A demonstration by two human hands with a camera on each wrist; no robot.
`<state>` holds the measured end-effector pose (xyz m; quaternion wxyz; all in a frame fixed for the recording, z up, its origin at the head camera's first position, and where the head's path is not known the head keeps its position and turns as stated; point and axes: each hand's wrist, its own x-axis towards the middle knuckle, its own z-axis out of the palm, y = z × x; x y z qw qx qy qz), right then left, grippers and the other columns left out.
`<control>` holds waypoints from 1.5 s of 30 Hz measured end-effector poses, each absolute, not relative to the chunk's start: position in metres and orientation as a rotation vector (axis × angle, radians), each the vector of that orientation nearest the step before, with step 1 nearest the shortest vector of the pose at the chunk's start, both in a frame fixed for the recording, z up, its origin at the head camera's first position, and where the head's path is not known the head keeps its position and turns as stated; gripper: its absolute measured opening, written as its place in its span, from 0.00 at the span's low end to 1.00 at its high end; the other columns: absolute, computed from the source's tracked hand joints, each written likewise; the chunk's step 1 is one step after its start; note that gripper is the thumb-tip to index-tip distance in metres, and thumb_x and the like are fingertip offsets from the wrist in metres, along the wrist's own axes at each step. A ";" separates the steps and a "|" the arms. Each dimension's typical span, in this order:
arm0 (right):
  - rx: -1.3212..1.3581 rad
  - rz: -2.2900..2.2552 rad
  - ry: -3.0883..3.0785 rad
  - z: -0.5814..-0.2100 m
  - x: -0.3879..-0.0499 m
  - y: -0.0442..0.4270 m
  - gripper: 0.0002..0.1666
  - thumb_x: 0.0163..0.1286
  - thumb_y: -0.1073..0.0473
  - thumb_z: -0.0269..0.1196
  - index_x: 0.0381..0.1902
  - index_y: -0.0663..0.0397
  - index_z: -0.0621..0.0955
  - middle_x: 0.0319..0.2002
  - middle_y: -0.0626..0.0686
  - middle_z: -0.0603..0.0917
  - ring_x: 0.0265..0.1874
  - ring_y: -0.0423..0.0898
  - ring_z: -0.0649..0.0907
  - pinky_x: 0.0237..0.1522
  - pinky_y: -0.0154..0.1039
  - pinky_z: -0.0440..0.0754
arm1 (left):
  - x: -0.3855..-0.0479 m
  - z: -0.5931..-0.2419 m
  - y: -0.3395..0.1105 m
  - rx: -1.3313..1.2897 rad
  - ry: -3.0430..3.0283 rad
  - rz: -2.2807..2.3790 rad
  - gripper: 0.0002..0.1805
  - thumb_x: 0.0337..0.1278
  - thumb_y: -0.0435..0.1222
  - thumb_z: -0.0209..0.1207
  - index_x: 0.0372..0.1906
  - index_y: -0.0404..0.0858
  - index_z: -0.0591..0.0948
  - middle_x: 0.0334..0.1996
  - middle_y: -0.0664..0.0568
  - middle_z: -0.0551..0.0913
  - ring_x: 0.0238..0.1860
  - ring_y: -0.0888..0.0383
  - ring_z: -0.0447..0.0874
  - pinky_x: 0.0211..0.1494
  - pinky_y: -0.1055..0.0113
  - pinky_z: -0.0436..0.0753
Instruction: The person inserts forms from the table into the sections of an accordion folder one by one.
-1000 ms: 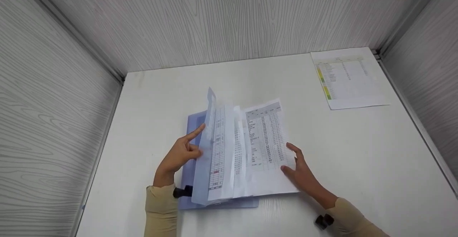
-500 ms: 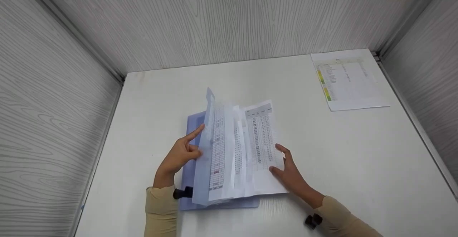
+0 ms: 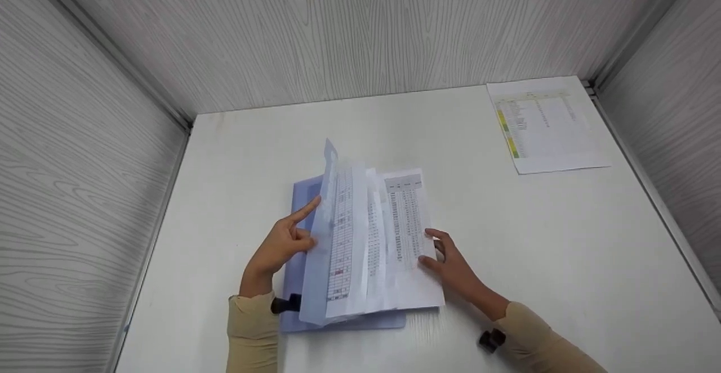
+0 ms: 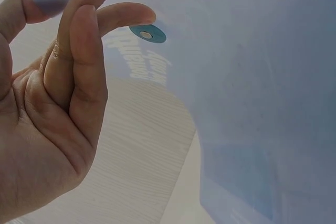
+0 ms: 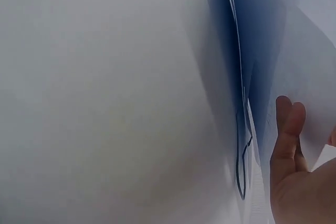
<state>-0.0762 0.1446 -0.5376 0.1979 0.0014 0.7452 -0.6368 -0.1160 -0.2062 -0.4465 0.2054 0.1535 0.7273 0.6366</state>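
A translucent blue plastic folder stands partly raised at the table's middle, its layers spread to the right. My left hand grips its left edge, index finger extended along it. In the left wrist view, curled fingers lie on the outer side beside a teal round button, while the thumb tip is hidden behind the plastic. Printed sheets reach into the folder from the right. My right hand holds their right edge, thumb and index finger in front. The right wrist view shows other fingers behind the sheets.
Beneath the raised folder lies a blue-purple cover or second folder on the white table. A stack of sheets with yellow and green marks lies at the back right. Wood-grain panels enclose the back and both sides.
My right hand has moved left with the printed sheets, sliding them further into the folder; their top edge now sits a little lower. My left hand has held its place on the folder.
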 end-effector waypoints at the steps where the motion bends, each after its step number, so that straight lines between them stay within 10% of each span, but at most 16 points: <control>1: 0.004 -1.765 2.094 -0.537 -0.079 0.147 0.39 0.68 0.58 0.61 0.72 0.52 0.58 0.69 0.63 0.66 0.67 0.58 0.68 0.58 0.47 0.72 | -0.116 -0.446 -0.206 0.434 2.023 1.776 0.45 0.50 0.21 0.53 0.76 0.36 0.52 0.10 0.61 0.60 0.13 0.66 0.54 0.22 0.68 0.59; 16: -0.140 -1.666 1.996 -0.547 -0.109 0.168 0.33 0.72 0.65 0.49 0.73 0.53 0.56 0.61 0.63 0.73 0.29 0.42 0.76 0.26 0.33 0.71 | -0.119 -0.446 -0.204 0.441 1.959 1.805 0.45 0.50 0.21 0.52 0.76 0.35 0.50 0.10 0.61 0.58 0.13 0.62 0.48 0.21 0.69 0.57; 45: -0.110 -1.851 1.824 -0.546 -0.104 0.127 0.43 0.66 0.70 0.52 0.76 0.50 0.50 0.68 0.65 0.66 0.45 0.47 0.80 0.33 0.38 0.80 | -0.115 -0.449 -0.203 0.435 2.007 1.775 0.45 0.51 0.22 0.54 0.76 0.36 0.52 0.10 0.62 0.59 0.13 0.65 0.52 0.21 0.69 0.59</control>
